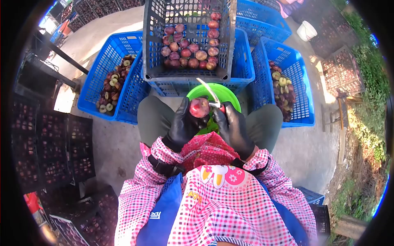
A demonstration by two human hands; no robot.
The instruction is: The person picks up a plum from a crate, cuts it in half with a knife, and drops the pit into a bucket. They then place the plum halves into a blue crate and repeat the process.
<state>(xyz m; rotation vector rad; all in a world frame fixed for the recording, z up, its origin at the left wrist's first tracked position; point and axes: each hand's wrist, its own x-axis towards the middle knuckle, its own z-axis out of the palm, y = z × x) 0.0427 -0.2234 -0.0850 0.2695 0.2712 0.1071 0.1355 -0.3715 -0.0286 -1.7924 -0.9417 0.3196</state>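
My left hand (pixel 179 125), in a black glove, is closed round a red plum (pixel 198 107) just in front of my lap. Beside it, my gloved right hand (pixel 233 127) grips a knife (pixel 211 90) with a thin, curved blade and a red handle. The blade points up and away from me, its base close to the plum's right side. Under both hands stands a bright green bucket (pixel 227 93) between my knees, its inside partly hidden by them. Straight ahead, a tilted black crate (pixel 148 49) holds whole plums (pixel 185 53).
Blue crates with cut fruit stand at the left (pixel 92 88) and right (pixel 302 84). Another blue crate (pixel 243 61) supports the black one. Stacked dark crates (pixel 53 139) fill the left side. A white bucket (pixel 306 30) and a person's pink sleeve (pixel 290 7) are farther back.
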